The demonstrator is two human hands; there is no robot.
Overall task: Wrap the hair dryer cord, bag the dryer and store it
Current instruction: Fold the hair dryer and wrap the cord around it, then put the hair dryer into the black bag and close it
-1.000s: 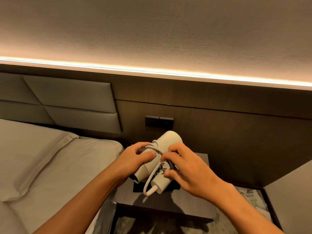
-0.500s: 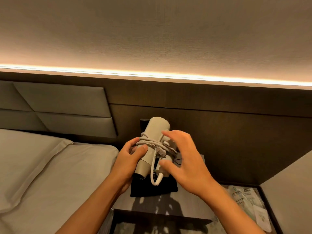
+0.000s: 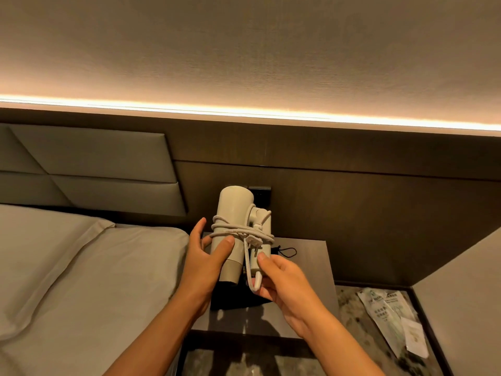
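Note:
A white hair dryer (image 3: 231, 213) is held upright above the nightstand, its folded handle alongside the barrel. Its white cord (image 3: 238, 231) is wound around barrel and handle, and the plug (image 3: 252, 241) hangs against the front. My left hand (image 3: 206, 263) grips the barrel from the left, thumb across the front. My right hand (image 3: 282, 280) holds the lower end of the handle and the cord loop (image 3: 256, 286) that hangs there. A black drawstring bag (image 3: 233, 298) lies flat on the nightstand under the dryer, its string (image 3: 284, 252) showing to the right.
The grey nightstand (image 3: 306, 270) stands between the bed (image 3: 81, 280) on the left and a dark wall panel with a switch plate (image 3: 261, 194). Lower right, a marble shelf (image 3: 349, 302) holds paper packets (image 3: 387, 313). An upholstered headboard (image 3: 95, 158) sits at the left.
The dryer has been turned more upright. My right hand dropped from the wound cord at the middle to the handle's lower end and the cord loop. The view tilted a little.

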